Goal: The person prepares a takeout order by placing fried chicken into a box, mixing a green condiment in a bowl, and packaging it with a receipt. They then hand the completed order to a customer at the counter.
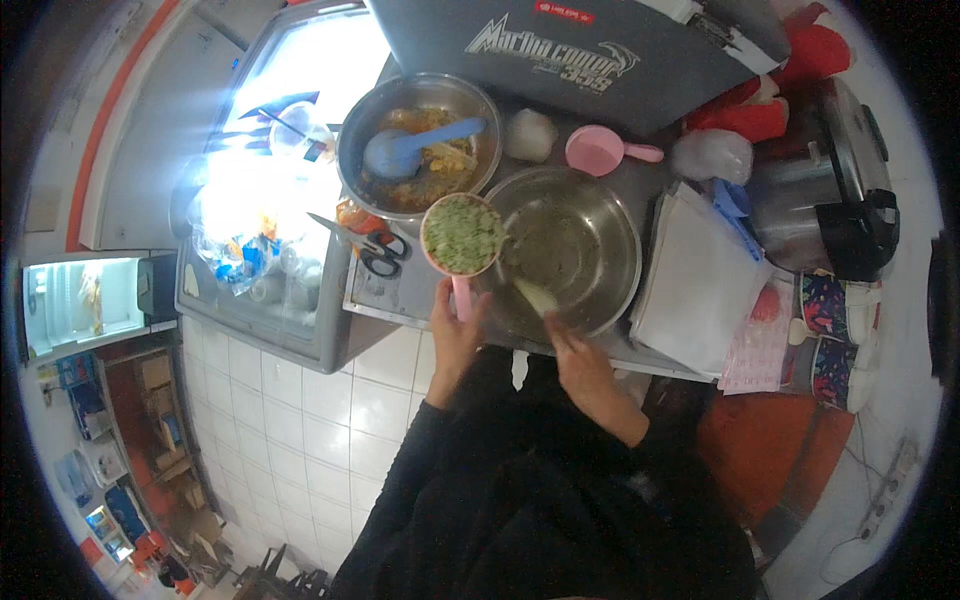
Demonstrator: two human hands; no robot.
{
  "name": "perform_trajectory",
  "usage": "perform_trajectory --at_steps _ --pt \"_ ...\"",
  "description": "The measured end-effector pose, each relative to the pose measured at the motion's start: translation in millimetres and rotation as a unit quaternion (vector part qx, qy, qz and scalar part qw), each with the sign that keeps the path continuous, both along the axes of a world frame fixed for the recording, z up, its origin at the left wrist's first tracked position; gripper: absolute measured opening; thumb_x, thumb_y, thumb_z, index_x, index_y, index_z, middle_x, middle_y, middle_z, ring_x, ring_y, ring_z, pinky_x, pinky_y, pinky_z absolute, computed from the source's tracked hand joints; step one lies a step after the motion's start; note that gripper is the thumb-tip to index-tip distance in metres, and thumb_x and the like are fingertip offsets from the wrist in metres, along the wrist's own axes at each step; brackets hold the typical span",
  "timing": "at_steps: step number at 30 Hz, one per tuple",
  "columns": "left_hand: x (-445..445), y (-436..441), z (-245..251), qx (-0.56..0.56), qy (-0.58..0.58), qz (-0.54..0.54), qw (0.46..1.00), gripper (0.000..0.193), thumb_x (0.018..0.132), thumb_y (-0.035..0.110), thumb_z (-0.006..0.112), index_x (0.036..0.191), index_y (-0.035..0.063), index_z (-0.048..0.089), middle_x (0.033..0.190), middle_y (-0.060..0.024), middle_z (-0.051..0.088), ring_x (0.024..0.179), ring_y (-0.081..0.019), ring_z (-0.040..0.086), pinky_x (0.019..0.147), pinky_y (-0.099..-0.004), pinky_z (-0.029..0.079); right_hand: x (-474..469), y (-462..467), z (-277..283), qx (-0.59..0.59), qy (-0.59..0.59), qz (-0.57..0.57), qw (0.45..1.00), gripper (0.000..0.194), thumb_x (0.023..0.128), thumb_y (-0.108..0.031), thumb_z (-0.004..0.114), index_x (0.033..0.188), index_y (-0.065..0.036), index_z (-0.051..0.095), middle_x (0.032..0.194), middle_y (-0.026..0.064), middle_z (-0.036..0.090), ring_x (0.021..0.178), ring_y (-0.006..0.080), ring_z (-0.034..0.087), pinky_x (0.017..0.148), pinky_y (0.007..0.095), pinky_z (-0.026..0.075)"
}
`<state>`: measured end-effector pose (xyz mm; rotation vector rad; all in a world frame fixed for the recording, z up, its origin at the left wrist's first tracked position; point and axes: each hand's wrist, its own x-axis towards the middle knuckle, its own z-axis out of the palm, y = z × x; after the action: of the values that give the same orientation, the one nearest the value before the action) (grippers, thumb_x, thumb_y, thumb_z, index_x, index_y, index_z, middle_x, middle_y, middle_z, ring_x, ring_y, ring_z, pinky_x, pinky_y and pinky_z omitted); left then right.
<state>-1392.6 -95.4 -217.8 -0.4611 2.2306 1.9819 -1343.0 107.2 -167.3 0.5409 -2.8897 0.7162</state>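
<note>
My left hand (pixel 456 334) grips the handle of a pink dipper (pixel 463 300), held up between two steel bowls. Green, finely chopped or grainy food (pixel 463 234) fills the dipper to its rim. Over the near part of the right steel bowl (pixel 574 225), my right hand (pixel 589 371) holds a pale utensil (pixel 535 296), perhaps a spatula; motion blurs it. That bowl has only small bits stuck to its inner wall. The left steel bowl (pixel 412 146) contains brownish-yellow food and a blue rice paddle (pixel 409 150).
Scissors (pixel 367 244) lie left of the dipper. Behind the bowls are another pink dipper (pixel 596 150) and a grey cooler box (pixel 570 60). Stacked white paper sheets (pixel 690 285) and a large cooker (pixel 810 187) stand right. A glass-topped freezer (pixel 300 330) borders the left.
</note>
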Motion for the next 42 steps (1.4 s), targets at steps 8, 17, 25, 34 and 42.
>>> perform_trajectory --at_steps 8,17,25,34,42 --pt "-5.6 9.3 -20.8 -0.018 0.103 0.003 0.995 0.049 0.084 0.008 0.067 0.128 -0.0018 0.05 0.118 -0.0163 0.062 0.107 -0.0222 0.059 0.093 -0.0337 0.045 -61.6 9.5 -18.8 0.167 -0.033 0.035 0.985 0.063 0.089 -0.001 0.049 0.149 -0.009 0.032 0.116 0.0195 0.063 0.077 0.0352 0.067 0.066 0.0423 0.057" --pt "-7.2 10.3 -5.7 0.077 0.005 -0.004 0.997 0.052 0.088 0.006 0.06 0.136 -0.0027 0.043 0.121 -0.0116 0.056 0.106 -0.0175 0.055 0.091 -0.0302 0.044 -69.6 103.6 28.9 0.062 -0.383 -0.067 0.919 0.034 0.096 -0.019 0.052 0.125 -0.006 0.063 0.09 0.0177 0.071 0.085 0.0295 0.068 0.083 0.044 0.053" --pt "-7.2 15.6 -4.6 0.074 0.082 0.01 0.994 0.051 0.088 0.006 0.06 0.136 -0.0011 0.045 0.114 -0.0095 0.06 0.09 -0.0111 0.058 0.073 -0.0236 0.047 -69.4 77.9 -35.4 -0.226 -0.518 -0.1 0.819 0.035 0.096 -0.022 0.058 0.127 -0.007 0.063 0.085 0.0075 0.071 0.058 0.0113 0.057 0.057 0.0286 0.049" --pt "-13.4 7.1 -12.5 0.004 0.149 0.0 0.989 0.044 0.091 0.01 0.062 0.131 -0.0023 0.048 0.115 -0.0123 0.061 0.103 -0.0184 0.057 0.086 -0.0319 0.046 -90.1 35.8 -50.7 -0.455 -0.497 -0.182 0.716 0.045 0.099 -0.02 0.056 0.141 -0.005 0.048 0.109 0.0097 0.067 0.056 0.0066 0.049 0.044 0.0187 0.037" --pt "6.5 1.6 6.4 -0.012 -0.024 0.05 0.998 0.029 0.095 0.015 0.057 0.117 -0.0022 0.054 0.1 -0.0203 0.064 0.096 -0.0301 0.063 0.082 -0.0374 0.047 -73.0 40.6 4.9 -0.473 -0.374 -0.221 0.767 0.038 0.099 -0.016 0.057 0.136 -0.007 0.055 0.106 0.0068 0.069 0.06 0.006 0.049 0.05 0.0187 0.041"
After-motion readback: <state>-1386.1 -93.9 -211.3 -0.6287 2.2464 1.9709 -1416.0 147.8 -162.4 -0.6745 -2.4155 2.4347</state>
